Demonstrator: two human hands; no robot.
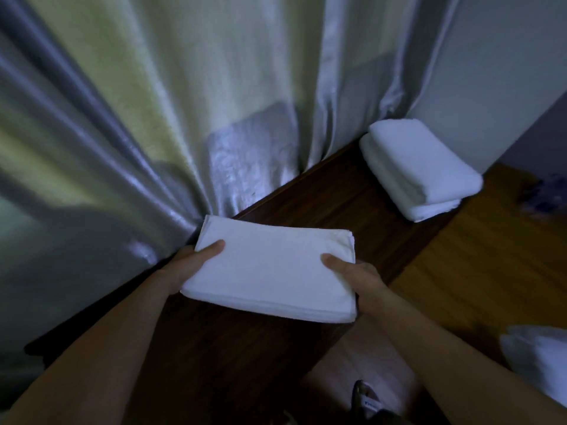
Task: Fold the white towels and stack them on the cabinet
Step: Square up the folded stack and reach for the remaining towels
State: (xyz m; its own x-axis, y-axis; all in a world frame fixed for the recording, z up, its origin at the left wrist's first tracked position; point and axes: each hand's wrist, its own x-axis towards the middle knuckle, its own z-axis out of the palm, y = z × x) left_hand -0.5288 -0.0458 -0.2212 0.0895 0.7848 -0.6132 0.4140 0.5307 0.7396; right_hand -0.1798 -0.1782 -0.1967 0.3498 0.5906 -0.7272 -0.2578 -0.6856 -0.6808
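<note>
White terry cloth fills the middle of the view: a folded towel [270,268], a flat rectangle of several layers, is held level between both hands over the near part of a dark wooden cabinet top [310,210]. Whether its underside touches the wood cannot be told. The left hand [190,259] grips the towel's left short edge, thumb lying on the upper face and the other fingers hidden beneath. The right hand [352,274] grips the right short edge the same way, thumb on top pointing toward the centre, the rest of the fingers tucked under. Both bare forearms reach in from the near corners.

Farther along the cabinet top, toward the far right, sits a stack of folded towels [417,170], two white bundles one upon the other, well apart from the held towel. The stack rests close to a pale wall [497,81] that rises on the right.

Behind the cabinet, a shiny grey-and-cream curtain [153,102] hangs in deep folds, its hem pressing against the cabinet's far edge. To the right of the cabinet lies a lighter wooden floor [460,271]. At the near right edge a blurred white fabric [540,354] shows. Low down, near the bottom, a sandalled foot [366,400] stands on the floor.
</note>
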